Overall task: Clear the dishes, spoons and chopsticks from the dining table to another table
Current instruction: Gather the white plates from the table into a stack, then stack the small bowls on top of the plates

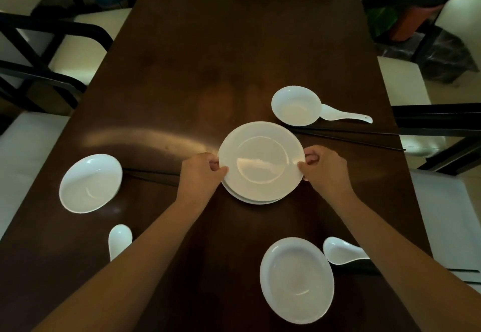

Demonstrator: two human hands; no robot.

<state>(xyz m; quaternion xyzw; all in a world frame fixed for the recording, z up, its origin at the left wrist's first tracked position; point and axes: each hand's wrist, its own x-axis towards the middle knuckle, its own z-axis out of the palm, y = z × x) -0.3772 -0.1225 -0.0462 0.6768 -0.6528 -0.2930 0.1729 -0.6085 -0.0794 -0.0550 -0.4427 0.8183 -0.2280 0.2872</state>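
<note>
A stack of round white ceramic plates [261, 161] sits near the middle of the dark brown wooden tabletop [208, 58], and both hands hold it by the rim. The left hand [201, 173] pinches the stack's left edge, thumb on top and fingers curled beneath; the right hand [325, 169] pinches the right edge the same way.

Beyond the stack and to its right stands a small white bowl [296, 105] with a white ceramic soup spoon [343, 116] touching its right side — a pair of black chopsticks [351, 137] lies between that bowl and the stack. Left of the stack is a second white bowl [89, 183], with another white spoon [119, 239] nearer the person. Nearer than the stack, slightly right, a third white bowl [296, 279] lies just beside a third spoon [341, 251].
</note>
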